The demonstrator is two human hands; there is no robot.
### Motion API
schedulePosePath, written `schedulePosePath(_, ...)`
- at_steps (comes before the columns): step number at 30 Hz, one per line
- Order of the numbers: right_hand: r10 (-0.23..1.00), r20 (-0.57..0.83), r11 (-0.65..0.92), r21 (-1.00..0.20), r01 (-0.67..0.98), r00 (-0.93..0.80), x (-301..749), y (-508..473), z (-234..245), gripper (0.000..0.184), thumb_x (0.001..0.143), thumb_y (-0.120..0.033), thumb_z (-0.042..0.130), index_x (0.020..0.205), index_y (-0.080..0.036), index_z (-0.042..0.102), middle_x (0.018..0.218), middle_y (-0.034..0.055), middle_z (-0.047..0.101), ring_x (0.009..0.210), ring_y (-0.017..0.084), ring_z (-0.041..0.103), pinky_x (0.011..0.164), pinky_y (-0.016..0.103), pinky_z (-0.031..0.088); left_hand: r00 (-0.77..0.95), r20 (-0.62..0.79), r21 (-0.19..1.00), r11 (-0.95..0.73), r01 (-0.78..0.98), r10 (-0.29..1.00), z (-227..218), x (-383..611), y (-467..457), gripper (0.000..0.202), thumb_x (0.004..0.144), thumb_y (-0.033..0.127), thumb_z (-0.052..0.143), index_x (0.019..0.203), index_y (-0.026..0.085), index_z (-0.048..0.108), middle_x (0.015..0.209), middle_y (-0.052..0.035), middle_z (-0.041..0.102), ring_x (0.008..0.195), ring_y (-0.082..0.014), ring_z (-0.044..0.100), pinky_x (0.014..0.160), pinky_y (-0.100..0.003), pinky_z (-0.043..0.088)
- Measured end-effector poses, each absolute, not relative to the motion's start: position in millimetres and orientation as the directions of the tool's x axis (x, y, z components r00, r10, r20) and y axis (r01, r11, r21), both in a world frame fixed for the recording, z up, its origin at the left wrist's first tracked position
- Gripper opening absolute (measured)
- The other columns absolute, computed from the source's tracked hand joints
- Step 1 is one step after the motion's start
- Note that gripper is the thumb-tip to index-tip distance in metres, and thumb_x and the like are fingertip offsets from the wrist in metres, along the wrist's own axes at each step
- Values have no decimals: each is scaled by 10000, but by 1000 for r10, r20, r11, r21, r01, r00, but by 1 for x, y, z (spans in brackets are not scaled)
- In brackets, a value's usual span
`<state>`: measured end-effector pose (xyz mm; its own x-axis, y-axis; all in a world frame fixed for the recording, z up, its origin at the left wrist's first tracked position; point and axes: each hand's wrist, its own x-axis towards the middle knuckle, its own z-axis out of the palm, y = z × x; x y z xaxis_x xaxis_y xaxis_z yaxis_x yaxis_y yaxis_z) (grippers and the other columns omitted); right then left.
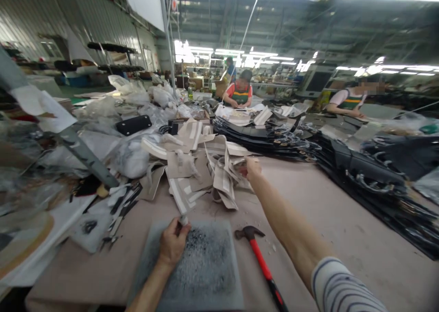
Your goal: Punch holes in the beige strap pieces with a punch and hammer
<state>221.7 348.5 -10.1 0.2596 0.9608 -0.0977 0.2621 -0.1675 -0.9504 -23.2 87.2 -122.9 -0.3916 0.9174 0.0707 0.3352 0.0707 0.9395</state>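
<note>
My left hand (174,242) is closed over the upper edge of a grey, black-speckled pad (209,275). A small pale metallic piece (184,219), perhaps a tool end, shows at its fingertips; the rest is hidden in the fingers. My right hand (253,169) stretches forward to the right side of a loose heap of beige cut pieces (202,174) with white strips. Its fingers are curled at one beige piece (240,168) there, partly hidden and blurred. Between my arms lies a claw hammer (259,252) with a red and black handle, right of the pad.
Black stacked parts with metal rings (264,138) lie behind the heap, and more black stacks (370,179) on the right. Hand tools (120,207) and plastic bags (99,115) are on the left, near a slanted metal post (85,152). Co-workers (240,92) sit farther back.
</note>
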Motion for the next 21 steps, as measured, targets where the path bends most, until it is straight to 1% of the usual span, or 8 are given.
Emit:
schedulePosePath(5,896,-177,-275,-941,196,408,231,342,3,244,906,-257,446,1069,-146,589,682,5,595,567,140,578,542,269,502,-394,109,935,40,352,913,-124,-21,86,249,780,380,625,910,170,657,802,-29,740,744,-175,700,717,-251,543)
schedulePosePath(8,903,63,-105,-927,360,424,252,310,19,232,910,-282,462,996,-155,636,776,25,628,709,156,598,638,267,498,-397,102,946,33,321,912,-126,-21,87,248,768,370,641,913,169,655,814,-28,743,744,-173,703,730,-261,547)
schedulePosePath(9,901,220,8,-870,493,374,257,290,25,254,919,-301,458,986,-154,654,817,42,638,769,174,601,683,281,493,-400,101,950,31,312,911,-126,-21,88,252,764,370,647,915,169,655,816,-30,744,744,-173,703,730,-264,548)
schedulePosePath(11,849,508,227,-597,770,143,262,238,33,313,934,-311,433,1053,-151,673,933,87,648,879,221,592,765,330,477,-399,102,954,24,298,911,-126,-21,89,251,761,366,654,915,168,654,820,-33,745,747,-174,704,728,-266,548)
schedulePosePath(13,812,572,344,-304,888,-119,256,175,28,393,913,-247,445,1264,-167,603,1140,127,610,970,248,565,807,358,461,-398,106,956,16,292,911,-127,-21,89,242,765,362,656,910,168,653,817,-32,745,748,-172,703,722,-262,547)
schedulePosePath(16,804,400,482,-8,876,-439,238,81,-7,513,846,-143,478,1356,-145,538,1169,164,573,968,268,517,827,399,433,-398,115,952,13,306,910,-128,-22,90,231,769,355,659,907,169,659,817,-28,747,740,-166,700,716,-250,544)
schedulePosePath(18,789,207,587,23,809,-578,226,30,-43,508,823,-138,511,1329,-134,557,1060,152,596,903,268,497,812,410,415,-404,126,942,18,334,906,-128,-22,90,223,768,347,663,903,170,666,814,-26,749,732,-162,696,704,-239,538)
schedulePosePath(21,767,105,637,-16,770,-633,214,-21,-92,503,800,-155,561,1301,-115,567,1022,141,602,838,259,487,773,413,396,-405,146,928,17,373,903,-128,-22,89,222,768,350,670,900,171,671,806,-26,750,722,-163,691,684,-234,532)
